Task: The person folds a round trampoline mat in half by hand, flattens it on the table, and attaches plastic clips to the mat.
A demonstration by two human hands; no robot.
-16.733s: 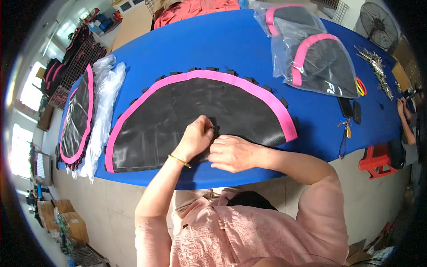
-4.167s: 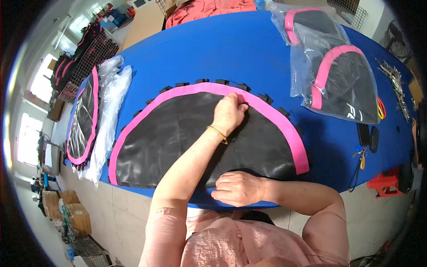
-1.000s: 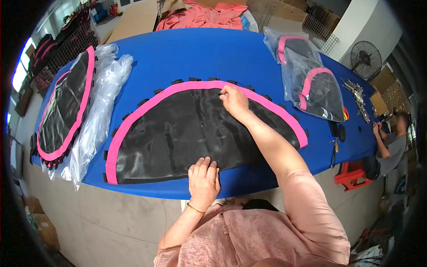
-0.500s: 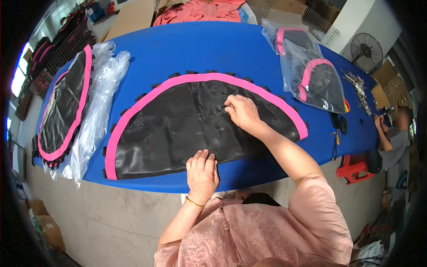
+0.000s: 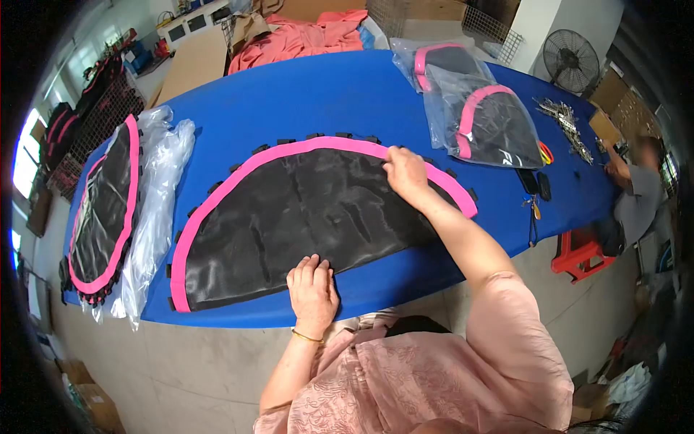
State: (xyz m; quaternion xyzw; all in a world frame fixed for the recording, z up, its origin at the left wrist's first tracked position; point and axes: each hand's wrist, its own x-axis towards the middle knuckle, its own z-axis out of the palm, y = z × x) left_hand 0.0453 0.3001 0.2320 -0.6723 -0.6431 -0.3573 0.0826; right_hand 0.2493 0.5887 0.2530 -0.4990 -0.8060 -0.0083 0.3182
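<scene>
A black half-round mesh fabric panel (image 5: 303, 217) lies spread before me, its curved edge bound in a pink band (image 5: 217, 189) with several small black tabs along the outside. My left hand (image 5: 313, 289) rests flat on the panel's near straight edge, fingers stretched out. Over the upper right of the panel, my right hand (image 5: 406, 173) has its fingers curled at the pink band. What those fingertips grip, if anything, is hidden.
A similar pink-edged panel (image 5: 108, 217) and clear plastic bags (image 5: 155, 217) lie at left. Bagged panels (image 5: 499, 126), metal pieces (image 5: 567, 126) and keys (image 5: 535, 210) lie at right on the blue table (image 5: 253, 94). A person (image 5: 640, 188) sits beyond, near a red stool (image 5: 578, 257).
My right hand has moved from the middle of the black mesh up to the pink band. My left hand stays at the near edge. The view has turned slightly.
</scene>
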